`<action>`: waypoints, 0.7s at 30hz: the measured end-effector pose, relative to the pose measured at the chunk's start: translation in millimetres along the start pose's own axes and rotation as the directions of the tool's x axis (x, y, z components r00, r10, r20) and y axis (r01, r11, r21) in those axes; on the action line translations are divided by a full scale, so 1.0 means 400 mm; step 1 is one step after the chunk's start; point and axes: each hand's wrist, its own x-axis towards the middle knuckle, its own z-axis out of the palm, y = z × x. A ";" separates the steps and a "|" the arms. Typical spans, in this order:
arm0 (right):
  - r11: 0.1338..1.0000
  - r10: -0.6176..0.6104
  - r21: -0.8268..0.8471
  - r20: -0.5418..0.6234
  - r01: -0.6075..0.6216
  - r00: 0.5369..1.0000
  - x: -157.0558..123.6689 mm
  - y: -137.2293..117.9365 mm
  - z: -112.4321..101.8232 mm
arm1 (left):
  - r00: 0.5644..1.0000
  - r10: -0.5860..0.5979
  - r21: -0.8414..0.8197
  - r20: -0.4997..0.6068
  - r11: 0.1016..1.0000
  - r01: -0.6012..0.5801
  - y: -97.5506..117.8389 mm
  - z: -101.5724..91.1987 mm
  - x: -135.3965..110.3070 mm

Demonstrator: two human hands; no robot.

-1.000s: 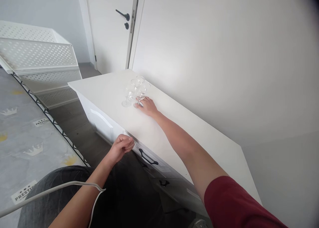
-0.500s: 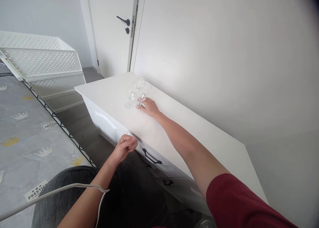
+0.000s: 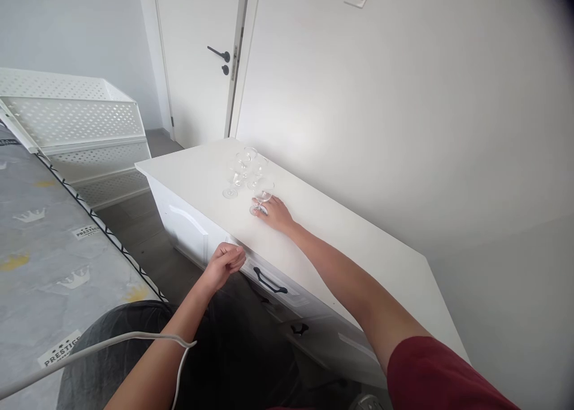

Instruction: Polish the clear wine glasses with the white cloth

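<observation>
My right hand (image 3: 278, 214) reaches across the white cabinet top and is closed around the stem of a clear stemmed glass (image 3: 264, 189). That glass is upright, its round foot at or just above the surface; I cannot tell which. Just beyond it, several similar clear glasses (image 3: 240, 174) stand close together. My left hand (image 3: 225, 259) is curled into a loose fist by the cabinet's front edge, above a black drawer handle. Its inner fingers are hidden, and nothing shows in it.
The long white cabinet (image 3: 341, 242) runs along the wall, with a black drawer handle (image 3: 269, 281) on its front. A mattress (image 3: 54, 248) lies at left, beside a white perforated rack (image 3: 76, 120). A white cable (image 3: 112, 339) crosses my left forearm. A door (image 3: 197, 57) stands behind.
My right hand has drawn one glass toward me, away from the cluster. The view has tilted up slightly. My left hand stays in place.
</observation>
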 end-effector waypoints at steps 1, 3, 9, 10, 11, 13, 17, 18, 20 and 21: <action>1.000 -0.003 -0.003 -0.009 0.003 1.000 -0.026 -0.004 -0.003 | 1.000 0.001 0.000 -0.007 1.000 -0.001 0.000 0.000 0.000; 1.000 -0.019 -0.005 -0.042 0.019 0.999 -0.082 -0.014 -0.009 | 1.000 -0.002 0.003 -0.020 1.000 0.002 0.000 -0.002 0.001; 0.998 -0.067 0.012 -0.119 0.069 0.991 -0.227 -0.048 -0.023 | 0.998 -0.020 0.030 -0.064 0.999 0.022 -0.015 -0.008 0.004; 0.997 -0.073 0.026 -0.126 0.077 0.989 -0.239 -0.051 -0.024 | 0.997 -0.023 0.039 -0.072 0.999 0.026 -0.019 -0.009 0.005; 0.996 -0.070 0.040 -0.135 0.076 0.988 -0.246 -0.053 -0.025 | 0.996 -0.026 0.049 -0.081 0.998 0.030 -0.023 -0.010 0.006; 0.996 -0.055 0.063 -0.146 0.065 0.988 -0.251 -0.054 -0.025 | 0.994 -0.027 0.068 -0.101 0.997 0.034 -0.031 -0.012 0.010; 0.991 -0.037 0.119 -0.158 0.057 0.987 -0.245 -0.054 -0.028 | 0.989 -0.005 0.072 -0.149 0.997 0.016 -0.041 -0.025 0.017; 0.989 -0.038 0.136 -0.161 0.060 0.986 -0.245 -0.054 -0.029 | 0.988 -0.002 0.063 -0.156 0.998 0.012 -0.042 -0.030 0.016; 0.984 -0.048 0.163 -0.166 0.075 0.985 -0.246 -0.054 -0.030 | 0.986 -0.002 0.032 -0.164 0.999 0.008 -0.048 -0.043 0.008; 0.981 -0.053 0.173 -0.171 0.083 0.984 -0.247 -0.053 -0.031 | 0.986 -0.006 0.011 -0.168 1.000 0.007 -0.053 -0.052 0.001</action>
